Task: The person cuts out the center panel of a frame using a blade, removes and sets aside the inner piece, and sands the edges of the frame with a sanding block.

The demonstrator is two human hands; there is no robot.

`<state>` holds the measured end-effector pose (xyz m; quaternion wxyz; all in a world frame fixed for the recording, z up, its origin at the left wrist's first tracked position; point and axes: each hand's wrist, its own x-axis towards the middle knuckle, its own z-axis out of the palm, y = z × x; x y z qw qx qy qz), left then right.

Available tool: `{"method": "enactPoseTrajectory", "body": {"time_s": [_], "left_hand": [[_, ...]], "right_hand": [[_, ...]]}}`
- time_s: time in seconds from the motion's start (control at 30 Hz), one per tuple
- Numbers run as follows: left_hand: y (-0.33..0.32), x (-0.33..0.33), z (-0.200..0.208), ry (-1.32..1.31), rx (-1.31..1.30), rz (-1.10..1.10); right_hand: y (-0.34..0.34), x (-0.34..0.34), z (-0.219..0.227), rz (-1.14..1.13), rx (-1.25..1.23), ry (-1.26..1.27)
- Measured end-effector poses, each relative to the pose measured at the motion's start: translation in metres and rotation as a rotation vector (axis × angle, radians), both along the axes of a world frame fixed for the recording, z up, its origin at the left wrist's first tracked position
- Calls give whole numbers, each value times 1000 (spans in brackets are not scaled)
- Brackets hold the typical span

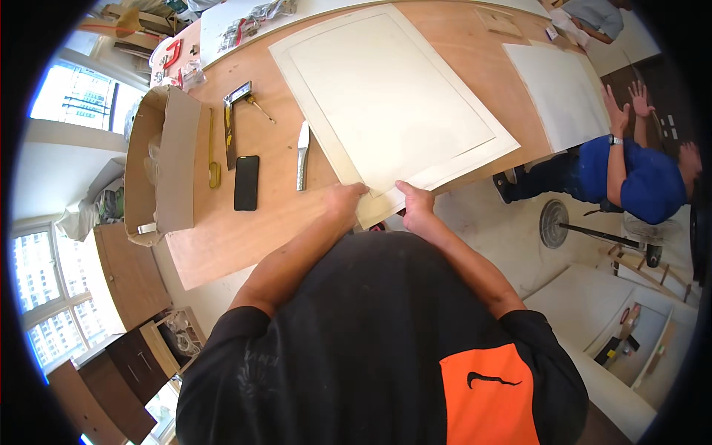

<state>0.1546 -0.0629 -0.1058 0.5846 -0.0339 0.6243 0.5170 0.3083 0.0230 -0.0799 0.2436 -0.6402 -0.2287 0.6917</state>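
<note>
A large cream-white panel [386, 89] with a thin line running parallel to its edges lies aslant on the wooden worktable [215, 256]. Its near end reaches the table's front edge, close to my body. My left hand [345, 203] is closed on the near left corner, thumb on top. At the near edge, a little to the right, my right hand [418, 208] grips the same panel with its thumb on the upper face. The fingers beneath are hidden. Left of the panel lie a knife [302, 157] with a silver handle and a black phone [246, 183].
A try square [231, 126], a screwdriver [262, 110] and a yellow tool [213, 152] lie beside an open cardboard box [178, 163]. Another white panel [556, 93] rests at the right. A person in blue [630, 174] raises both hands there, near a standing fan [555, 224].
</note>
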Motion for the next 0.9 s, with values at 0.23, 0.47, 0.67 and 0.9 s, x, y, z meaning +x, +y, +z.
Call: {"method": "enactPoseTrajectory", "body": {"time_s": [0.23, 0.47, 0.67, 0.9], "left_hand": [[2, 1, 7, -227, 129, 193], [-3, 6, 35, -520, 145, 222], [-6, 15, 22, -393, 86, 102], [-8, 21, 21, -259, 176, 138]], "right_hand": [[5, 13, 14, -16, -255, 369], [5, 22, 2, -53, -357, 674], [-4, 13, -12, -46, 26, 307], [-5, 16, -6, -49, 39, 342]]}}
